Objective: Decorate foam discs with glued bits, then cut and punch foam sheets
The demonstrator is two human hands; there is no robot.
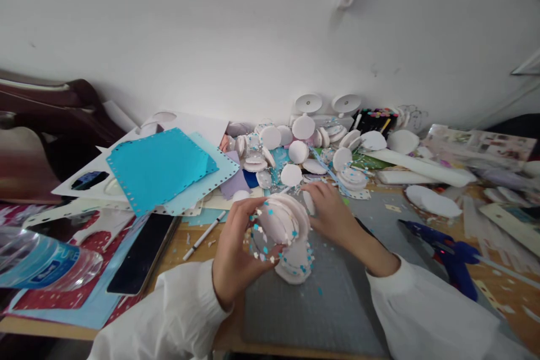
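My left hand (242,247) is closed around a stack of white discs (278,219) edged with small blue and white bits, its fingers at the left rim and thumb below. Another white disc piece (295,264) with the same trim sits just under the stack, over the grey mat (312,315). Right of the stack, my right hand (329,208) pinches a small white disc (309,202) seen nearly edge-on. Whether this disc touches the stack I cannot tell. Behind both hands, several white discs (291,174) lie in a heap with blue-and-white trimmings.
At right lies a blue glue gun (447,247) with a red light. Blue sheets (160,166), a white pen (205,236), a phone (137,259) and a water bottle (46,261) are at left. White rolls (422,167) and a marker box (377,120) stand behind.
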